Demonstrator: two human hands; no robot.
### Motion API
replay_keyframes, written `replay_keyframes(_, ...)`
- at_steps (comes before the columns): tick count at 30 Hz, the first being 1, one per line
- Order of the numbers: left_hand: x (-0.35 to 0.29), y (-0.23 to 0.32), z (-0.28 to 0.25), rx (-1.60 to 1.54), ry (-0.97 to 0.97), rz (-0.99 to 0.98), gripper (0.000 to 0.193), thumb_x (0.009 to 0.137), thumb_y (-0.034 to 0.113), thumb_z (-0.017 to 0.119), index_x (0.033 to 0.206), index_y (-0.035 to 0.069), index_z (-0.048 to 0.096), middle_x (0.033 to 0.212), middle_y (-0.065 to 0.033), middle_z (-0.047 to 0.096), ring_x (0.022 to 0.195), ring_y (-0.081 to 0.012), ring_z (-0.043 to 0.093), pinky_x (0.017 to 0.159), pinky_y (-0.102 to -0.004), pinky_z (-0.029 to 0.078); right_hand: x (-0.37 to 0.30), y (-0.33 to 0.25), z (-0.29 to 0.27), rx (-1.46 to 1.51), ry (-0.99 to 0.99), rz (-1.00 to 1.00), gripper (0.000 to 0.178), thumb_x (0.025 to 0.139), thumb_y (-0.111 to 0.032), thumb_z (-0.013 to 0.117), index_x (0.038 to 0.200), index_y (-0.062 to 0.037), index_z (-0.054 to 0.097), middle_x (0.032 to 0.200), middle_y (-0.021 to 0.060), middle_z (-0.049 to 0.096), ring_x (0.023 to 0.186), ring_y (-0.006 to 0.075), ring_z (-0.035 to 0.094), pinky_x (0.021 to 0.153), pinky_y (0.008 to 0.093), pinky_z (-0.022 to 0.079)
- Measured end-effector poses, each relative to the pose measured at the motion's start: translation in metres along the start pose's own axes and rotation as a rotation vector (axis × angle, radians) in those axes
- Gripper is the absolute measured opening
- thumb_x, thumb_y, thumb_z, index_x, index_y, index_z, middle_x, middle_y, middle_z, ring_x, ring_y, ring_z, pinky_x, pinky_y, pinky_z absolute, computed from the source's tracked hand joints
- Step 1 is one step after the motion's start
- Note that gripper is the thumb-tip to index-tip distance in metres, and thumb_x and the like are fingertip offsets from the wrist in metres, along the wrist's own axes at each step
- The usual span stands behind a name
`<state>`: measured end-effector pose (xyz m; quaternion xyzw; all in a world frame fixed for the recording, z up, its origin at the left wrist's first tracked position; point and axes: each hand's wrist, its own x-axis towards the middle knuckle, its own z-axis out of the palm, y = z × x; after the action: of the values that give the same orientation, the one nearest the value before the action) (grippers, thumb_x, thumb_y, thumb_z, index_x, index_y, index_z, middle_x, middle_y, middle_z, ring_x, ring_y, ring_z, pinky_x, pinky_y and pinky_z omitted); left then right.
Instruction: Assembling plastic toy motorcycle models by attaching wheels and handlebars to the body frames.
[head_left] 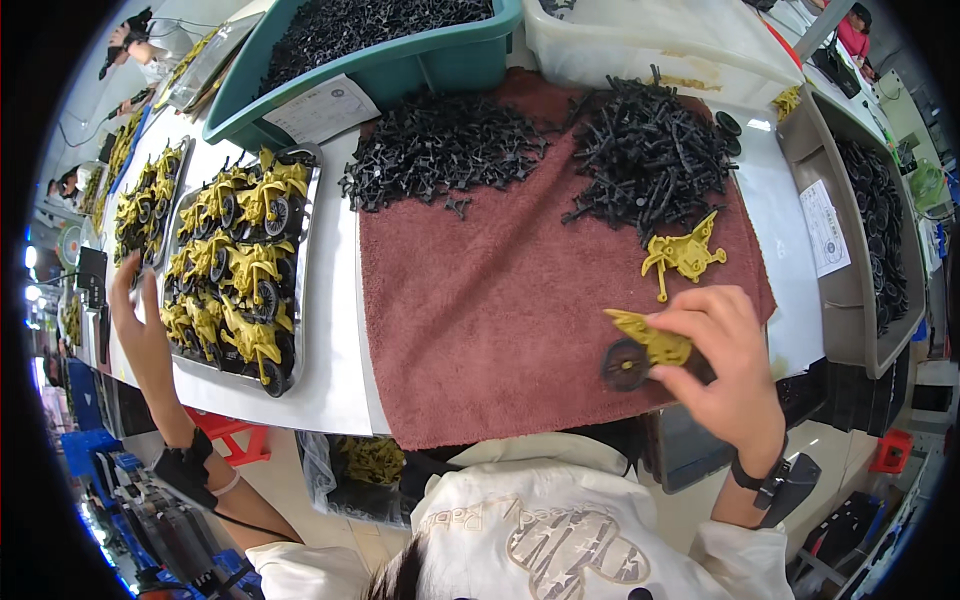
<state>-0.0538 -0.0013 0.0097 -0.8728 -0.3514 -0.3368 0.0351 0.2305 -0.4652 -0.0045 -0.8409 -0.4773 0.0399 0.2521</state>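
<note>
Between the thumb and fingers of my right hand (730, 360) is a yellow toy motorcycle (668, 345). One black wheel shows on it, slightly blurred, over the front right of the brown-red towel (480, 310). Just beyond lies a bare yellow motorcycle body (685, 255) without wheels. My left hand (140, 325) is out at the far left, beside a metal tray (310, 260) filled with yellow motorcycles on black wheels. Its thumb and fingers are apart, with nothing seen between them. Whether its fingertips touch the second group of motorcycles (150, 205) I cannot tell.
Two heaps of small black parts, one left (440, 150) and one right (650, 150), lie on the towel's far side. Behind stand a teal bin (400, 65) and a whitish bin (650, 50). A grey-brown bin (850, 320) of black wheels is at the right.
</note>
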Motion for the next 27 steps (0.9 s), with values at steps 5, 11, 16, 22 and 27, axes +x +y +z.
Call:
replay_keyframes(5,0.021,0.192,0.044,-0.549,-0.56,0.185,0.023,0.09,0.015,0.061,0.11,0.003,0.061,0.088,-0.0118,0.067,0.08,-0.0198,0.066,0.072,-0.0321,0.05,0.037,-0.024,0.031,0.048,-0.069,-0.255,0.045,0.064,-0.02,0.079,0.104,-0.0063,0.062,0.104,0.0072,0.055,0.101,0.0265,0.053,0.087,0.0379,0.041)
replay_keyframes(11,0.009,0.261,0.107,-0.221,-0.633,0.5,0.033,0.087,0.032,0.065,0.087,0.002,0.052,0.077,-0.0171,0.061,0.076,-0.0389,0.059,0.065,-0.0452,0.045,0.052,-0.02,0.032,0.112,-0.067,-0.351,0.043,0.065,-0.023,0.078,0.101,-0.0069,0.062,0.104,0.0076,0.056,0.101,0.0257,0.054,0.086,0.0366,0.043)
replay_keyframes(16,0.009,0.255,0.113,-0.261,-0.741,0.458,0.031,0.086,0.029,0.065,0.087,0.001,0.053,0.079,-0.0182,0.061,0.081,-0.0394,0.059,0.069,-0.0461,0.045,0.078,0.027,0.003,-0.138,0.111,-0.179,0.025,0.074,-0.019,0.073,0.093,-0.0078,0.063,0.09,0.0055,0.055,0.088,0.0258,0.054,0.078,0.0376,0.045)
replay_keyframes(22,0.013,0.258,0.108,-0.334,-0.791,0.472,0.017,0.087,0.017,0.059,0.091,0.002,0.053,0.085,-0.0185,0.061,0.083,-0.0404,0.059,0.073,-0.047,0.045,0.108,0.039,0.025,-0.37,0.155,-0.194,0.018,0.074,-0.015,0.072,0.085,-0.0061,0.061,0.086,0.0065,0.057,0.086,0.0248,0.055,0.076,0.0362,0.045)
replay_keyframes(27,0.009,0.258,0.104,-0.335,-0.809,0.551,0.014,0.085,0.012,0.053,0.098,0.006,0.053,0.09,-0.0162,0.06,0.082,-0.0386,0.06,0.072,-0.0469,0.047,0.107,0.03,0.015,-0.343,0.131,-0.256,0.019,0.072,-0.011,0.072,0.085,-0.0068,0.059,0.083,0.0062,0.056,0.086,0.0239,0.054,0.076,0.0346,0.043)
